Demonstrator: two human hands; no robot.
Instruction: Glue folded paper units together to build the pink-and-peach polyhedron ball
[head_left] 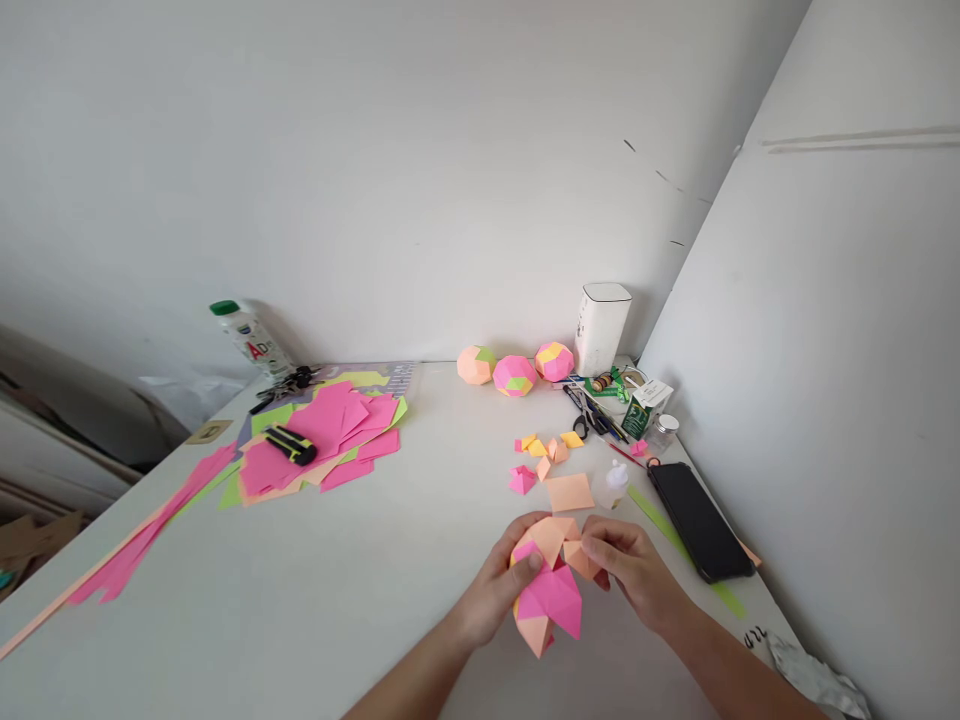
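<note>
My left hand point(504, 583) is wrapped round a partly built paper ball point(551, 598) of pink and peach folded pieces, its thumb pressed on a pink face. At the ball's right side my right hand point(628, 562) pinches a peach folded paper piece point(579, 558) between thumb and fingers. That piece touches the ball; whether it is joined to it I cannot tell. Just beyond the hands lie a flat peach paper sheet point(570, 492), a small glue bottle point(616, 482), a pink folded piece point(523, 479) and several small yellow and peach folded pieces point(545, 465).
Three finished paper balls point(514, 376) sit against the wall beside a white container point(602, 330). Scissors point(582, 424), a lidded jar point(665, 433) and a black phone point(701, 520) are on the right. On the left, a box cutter point(291, 445) lies on pink paper sheets point(330, 430) near a bottle point(251, 340).
</note>
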